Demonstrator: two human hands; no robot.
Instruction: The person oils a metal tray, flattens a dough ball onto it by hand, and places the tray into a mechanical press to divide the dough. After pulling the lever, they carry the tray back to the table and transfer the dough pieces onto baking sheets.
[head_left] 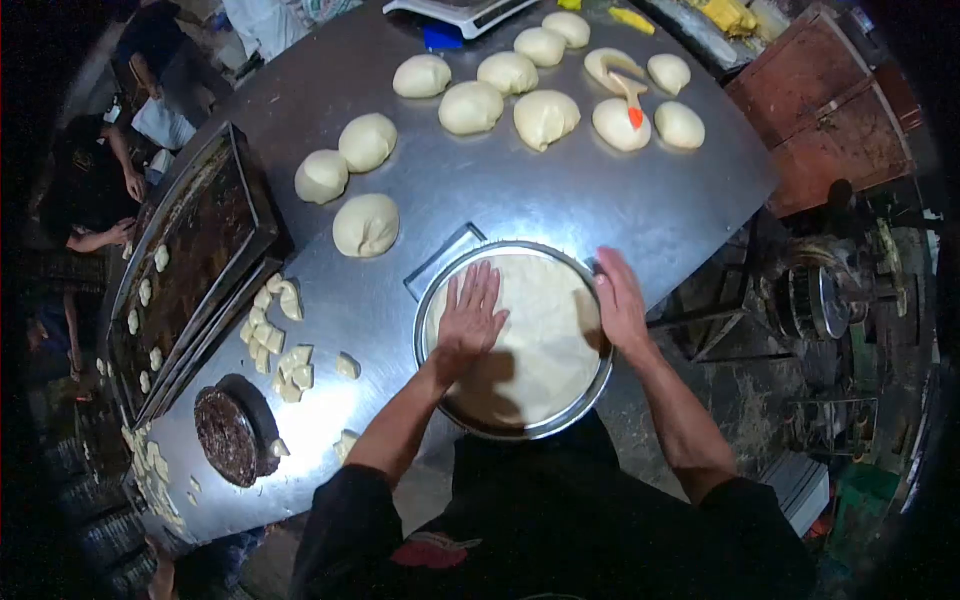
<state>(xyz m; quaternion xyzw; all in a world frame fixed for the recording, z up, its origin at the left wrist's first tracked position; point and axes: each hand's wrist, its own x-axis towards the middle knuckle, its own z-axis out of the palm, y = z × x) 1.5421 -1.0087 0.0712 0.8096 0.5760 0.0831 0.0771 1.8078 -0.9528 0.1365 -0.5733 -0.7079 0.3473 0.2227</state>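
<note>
A round metal pan (530,437) sits at the table's near edge, filled with a flat layer of pale dough (545,330). My left hand (473,315) lies palm down on the left part of this dough, fingers stretched out. Along the pan's right rim is my right hand (622,305), its fingers extended and slightly blurred, with nothing seen in its grasp. Partly under the pan's far left side is a rectangular metal frame (440,262). Beyond it, a ball of dough (366,225) rests on the metal table.
Several dough balls (471,107) and an orange-tipped brush (632,105) lie across the far table (600,200). Stacked dark trays (190,290), cut dough pieces (292,374) and a dark round object (226,437) are on the left. Another person (100,190) stands beyond the trays.
</note>
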